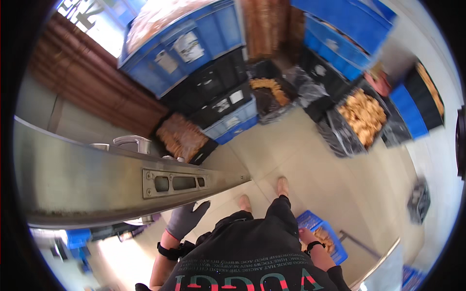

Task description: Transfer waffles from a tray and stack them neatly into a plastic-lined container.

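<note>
one gloved left hand is just beside the metal door, thumb spread wide from the fingers, apparently holding nothing; if the door swings, its edge could knock or pinch them. the bare right hand is at the blue basket of tan pieces, low by the person's right side; whether its fingers grip the rim, i cannot tell. a weak hold could tip pieces onto the floor, and the grey bar beside it might snag.

A door stands left, a basket right, and stacked crates ahead.
</note>
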Available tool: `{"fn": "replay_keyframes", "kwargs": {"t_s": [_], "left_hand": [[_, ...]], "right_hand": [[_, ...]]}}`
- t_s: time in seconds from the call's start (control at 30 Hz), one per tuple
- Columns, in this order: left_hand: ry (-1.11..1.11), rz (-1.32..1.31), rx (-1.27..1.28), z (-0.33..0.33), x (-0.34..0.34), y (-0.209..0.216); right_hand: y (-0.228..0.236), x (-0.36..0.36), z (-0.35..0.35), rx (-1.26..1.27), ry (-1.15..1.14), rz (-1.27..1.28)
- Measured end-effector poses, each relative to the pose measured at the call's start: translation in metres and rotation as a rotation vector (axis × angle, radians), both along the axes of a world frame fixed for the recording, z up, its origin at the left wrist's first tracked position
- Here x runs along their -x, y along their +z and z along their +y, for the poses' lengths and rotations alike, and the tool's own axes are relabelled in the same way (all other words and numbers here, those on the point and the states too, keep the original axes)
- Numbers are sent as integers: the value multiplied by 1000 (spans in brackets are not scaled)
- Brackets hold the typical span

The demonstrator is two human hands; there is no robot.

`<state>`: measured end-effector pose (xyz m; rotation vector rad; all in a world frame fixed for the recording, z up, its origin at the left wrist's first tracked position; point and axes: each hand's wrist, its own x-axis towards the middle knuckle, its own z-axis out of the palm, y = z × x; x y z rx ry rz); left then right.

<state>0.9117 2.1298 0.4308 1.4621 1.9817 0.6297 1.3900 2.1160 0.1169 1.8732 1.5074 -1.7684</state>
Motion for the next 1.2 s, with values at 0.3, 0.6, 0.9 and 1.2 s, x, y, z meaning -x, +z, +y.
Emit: {"fn": "replay_keyframes", "kwargs": {"t_s": [0.3, 0.6, 0.9, 1.2], "left_hand": [[665, -177, 73, 1, -68, -12], [1115, -317, 80, -41, -140, -38], [1040, -193, 421, -64, -161, -84], [1122, -408, 767, -218, -268, -180]], "right_hand": [[-2, -31, 264, -64, 77, 108], [2, 40, 353, 30, 590, 108], [60, 141, 356, -58, 900, 349], [132, 275, 317, -318, 1189, 817]]}}
